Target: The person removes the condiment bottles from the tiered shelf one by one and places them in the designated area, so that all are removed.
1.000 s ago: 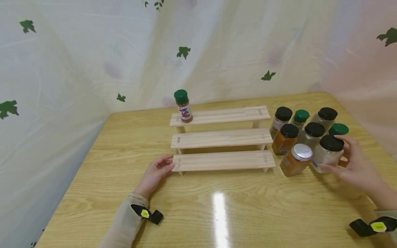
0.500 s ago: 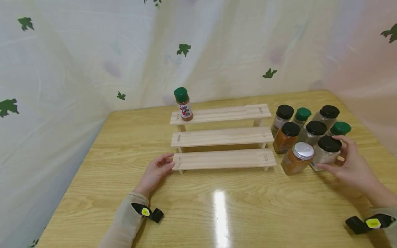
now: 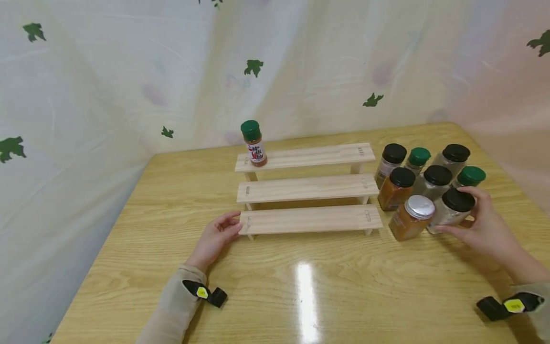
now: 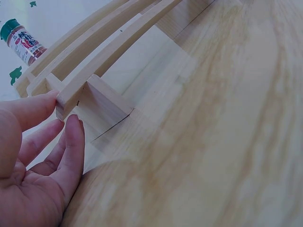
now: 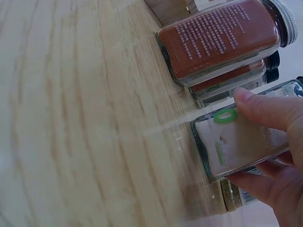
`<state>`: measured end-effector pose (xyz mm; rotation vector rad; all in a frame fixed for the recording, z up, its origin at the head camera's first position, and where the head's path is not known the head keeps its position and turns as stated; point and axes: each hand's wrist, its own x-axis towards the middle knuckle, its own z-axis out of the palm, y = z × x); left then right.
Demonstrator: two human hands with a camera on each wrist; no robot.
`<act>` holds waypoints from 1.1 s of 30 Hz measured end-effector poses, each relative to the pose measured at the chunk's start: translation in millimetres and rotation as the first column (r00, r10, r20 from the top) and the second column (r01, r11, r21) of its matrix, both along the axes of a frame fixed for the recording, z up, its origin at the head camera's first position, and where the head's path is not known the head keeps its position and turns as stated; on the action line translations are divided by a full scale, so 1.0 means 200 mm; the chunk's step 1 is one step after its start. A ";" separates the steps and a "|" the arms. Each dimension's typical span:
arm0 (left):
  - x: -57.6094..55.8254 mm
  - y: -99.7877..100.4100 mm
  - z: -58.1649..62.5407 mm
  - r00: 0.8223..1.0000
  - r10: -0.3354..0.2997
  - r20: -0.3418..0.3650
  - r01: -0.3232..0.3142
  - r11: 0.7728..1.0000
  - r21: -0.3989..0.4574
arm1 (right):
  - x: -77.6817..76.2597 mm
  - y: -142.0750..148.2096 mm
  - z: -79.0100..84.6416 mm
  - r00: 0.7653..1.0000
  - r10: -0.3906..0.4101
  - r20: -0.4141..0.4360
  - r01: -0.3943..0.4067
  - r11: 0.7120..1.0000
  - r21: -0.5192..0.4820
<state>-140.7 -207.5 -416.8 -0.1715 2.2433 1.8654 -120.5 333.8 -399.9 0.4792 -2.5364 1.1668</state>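
Note:
My right hand (image 3: pixel 485 229) grips a square glass jar (image 3: pixel 451 210) with a black lid, at the near right of a group of jars. In the right wrist view its pale powder (image 5: pixel 251 142) shows through the glass, my thumb on one side and fingers on the other. The jar leans a little in the head view. At the left, my left hand (image 3: pixel 216 236) pinches the end of the lowest board of a three-step wooden rack (image 3: pixel 309 220), thumb above and fingertips below. A green-capped spice bottle (image 3: pixel 256 145) stands at the left end of the top step.
Beside the held jar stands an orange-brown jar with a silver lid (image 3: pixel 412 217). Behind are an orange jar with a black lid (image 3: pixel 395 188), several more black-lidded jars and two green-capped bottles (image 3: pixel 470 177). A leaf-patterned cloth (image 3: pixel 301 71) hangs behind the table (image 3: pixel 258 296).
The right hand has shifted slightly left with the jar, and the jar leans more than before. The left hand stays on the rack's end. The head view has tipped slightly down.

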 end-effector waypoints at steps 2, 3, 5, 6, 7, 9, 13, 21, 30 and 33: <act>0.00 0.00 0.00 1.000 -0.005 -0.003 0.005 1.000 0.006 | 0.00 0.00 0.00 1.000 0.012 -0.010 -0.012 1.000 0.005; 0.00 0.00 0.00 1.000 -0.003 -0.004 0.003 1.000 0.014 | 0.00 0.01 0.01 1.000 0.017 -0.016 -0.017 1.000 0.006; 0.00 0.00 0.00 1.000 -0.005 -0.009 0.005 1.000 0.018 | 0.00 0.01 0.02 0.999 0.027 -0.020 -0.026 1.000 0.005; 0.00 0.00 0.00 1.000 -0.008 -0.010 0.008 1.000 0.021 | 0.00 0.01 0.02 1.000 0.026 -0.013 -0.026 1.000 0.003; 0.00 0.00 0.00 1.000 -0.012 -0.012 0.013 1.000 0.021 | 0.01 0.02 0.03 1.000 0.018 0.005 -0.018 1.000 -0.001; 0.00 0.00 0.01 1.000 -0.015 -0.014 0.015 1.000 0.021 | 0.01 0.02 0.05 0.999 -0.010 0.054 0.010 1.000 -0.001; 0.00 0.00 0.01 1.000 -0.016 -0.014 0.016 1.000 0.018 | 0.03 0.04 0.10 0.986 -0.070 0.150 0.066 0.997 0.033; 0.00 0.00 0.01 1.000 -0.014 0.005 0.014 0.999 0.038 | -0.05 0.28 -0.04 0.992 -0.082 0.093 0.084 0.996 -0.022; 0.00 0.00 0.02 1.000 -0.009 0.007 0.008 1.000 0.026 | -0.19 0.55 -0.13 0.990 -0.133 -0.040 0.128 0.985 -0.113; 0.01 0.00 0.01 1.000 -0.013 0.004 0.013 0.999 0.032 | -0.21 0.52 -0.06 0.993 -0.089 -0.077 0.078 0.988 -0.135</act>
